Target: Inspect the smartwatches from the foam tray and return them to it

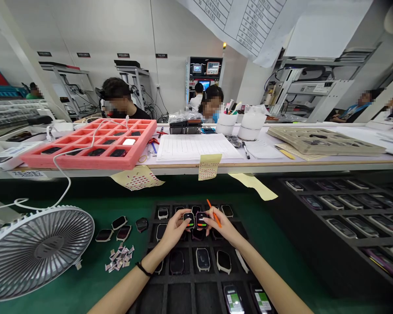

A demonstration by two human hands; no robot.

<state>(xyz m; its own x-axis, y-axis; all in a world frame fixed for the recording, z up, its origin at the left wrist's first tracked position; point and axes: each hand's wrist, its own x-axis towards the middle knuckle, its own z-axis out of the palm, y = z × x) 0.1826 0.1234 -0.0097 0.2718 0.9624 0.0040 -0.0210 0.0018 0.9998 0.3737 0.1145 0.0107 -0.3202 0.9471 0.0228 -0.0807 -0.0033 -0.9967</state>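
Observation:
Over a black foam tray (178, 291) with compartments, my left hand (176, 226) holds a light-framed watch body (188, 220), its thumb on the lit screen. Side by side with it, a dark-framed watch body (201, 220) with a lit screen is in my right hand (220, 224), which also has an orange stick (214, 213) between its fingers. Both hands have their fingers closed. More watch bodies lie in the tray, among them a light-framed one (203, 259) below my hands. Two at the near edge show green and white screens.
A white fan (49, 248) stands at the left, near loose watch bodies (119, 223) and small pieces (120, 258) on the green mat. Another black tray (309, 226) is at the right. The shelf ahead bears a pink tray (81, 162), papers and a beige tray (327, 141). People sit beyond.

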